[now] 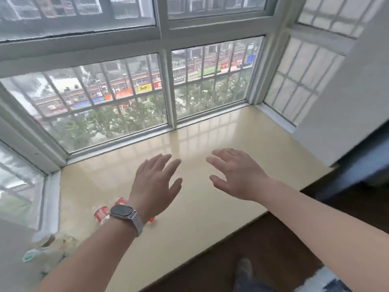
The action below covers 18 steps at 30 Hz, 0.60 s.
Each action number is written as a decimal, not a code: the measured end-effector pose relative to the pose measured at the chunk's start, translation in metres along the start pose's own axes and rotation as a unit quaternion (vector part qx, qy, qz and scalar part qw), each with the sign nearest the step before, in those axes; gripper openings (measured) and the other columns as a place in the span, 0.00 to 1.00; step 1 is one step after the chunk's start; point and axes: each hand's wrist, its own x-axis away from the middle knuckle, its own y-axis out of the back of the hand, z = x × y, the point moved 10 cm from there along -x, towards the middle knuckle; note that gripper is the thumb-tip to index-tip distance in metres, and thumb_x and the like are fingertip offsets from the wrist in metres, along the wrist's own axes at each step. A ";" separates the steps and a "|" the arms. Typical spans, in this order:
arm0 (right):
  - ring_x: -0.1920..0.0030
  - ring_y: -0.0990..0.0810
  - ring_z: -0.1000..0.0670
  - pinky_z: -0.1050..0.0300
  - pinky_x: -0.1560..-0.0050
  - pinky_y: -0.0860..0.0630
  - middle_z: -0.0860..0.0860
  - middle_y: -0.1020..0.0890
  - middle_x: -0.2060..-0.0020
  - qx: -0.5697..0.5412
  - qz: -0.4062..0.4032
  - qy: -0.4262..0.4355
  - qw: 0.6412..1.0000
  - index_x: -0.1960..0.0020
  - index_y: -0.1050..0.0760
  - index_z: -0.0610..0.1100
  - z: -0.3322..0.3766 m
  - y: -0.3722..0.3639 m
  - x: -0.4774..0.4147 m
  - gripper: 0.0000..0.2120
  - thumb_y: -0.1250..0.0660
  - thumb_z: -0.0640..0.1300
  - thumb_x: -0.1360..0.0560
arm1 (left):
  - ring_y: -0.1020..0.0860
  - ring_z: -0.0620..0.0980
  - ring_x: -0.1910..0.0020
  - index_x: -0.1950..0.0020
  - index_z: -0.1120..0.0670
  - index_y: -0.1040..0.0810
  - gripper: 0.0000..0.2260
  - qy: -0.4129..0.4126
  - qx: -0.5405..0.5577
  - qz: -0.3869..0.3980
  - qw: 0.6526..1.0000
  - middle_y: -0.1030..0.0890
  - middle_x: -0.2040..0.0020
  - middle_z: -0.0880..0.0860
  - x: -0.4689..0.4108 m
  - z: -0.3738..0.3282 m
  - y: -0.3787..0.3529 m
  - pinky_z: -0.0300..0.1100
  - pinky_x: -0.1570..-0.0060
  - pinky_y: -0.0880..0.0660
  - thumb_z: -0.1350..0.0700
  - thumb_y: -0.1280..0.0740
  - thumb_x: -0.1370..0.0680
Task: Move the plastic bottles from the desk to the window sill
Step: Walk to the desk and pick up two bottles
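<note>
Both hands, left [156, 182] and right [235, 175], spread open, empty, over the cream glossy window sill [242, 140]; clear red-labelled plastic bottles [103, 213] near its left front corner. Next, probably: back to the desk.

We see a grey-framed bay window [168, 85] with outer bars, shopfronts and trees beyond, a glossy cream window sill [210, 207] catching daylight, a white wall [347, 102] at right, dark wooden floor [242, 249] below.

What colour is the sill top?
Pale cream-yellow and glossy; the sill shows best in the head view, the only one.
</note>
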 end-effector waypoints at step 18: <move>0.28 0.33 0.41 0.43 0.33 0.34 0.45 0.30 0.27 -0.022 -0.050 -0.269 0.962 0.26 0.32 0.47 -0.358 0.037 0.175 0.34 0.56 0.63 0.25 | 0.23 0.61 0.35 0.34 0.50 0.22 0.23 -0.283 0.007 0.023 0.959 0.20 0.35 0.55 -0.209 -0.372 -0.081 0.58 0.37 0.28 0.42 0.41 0.24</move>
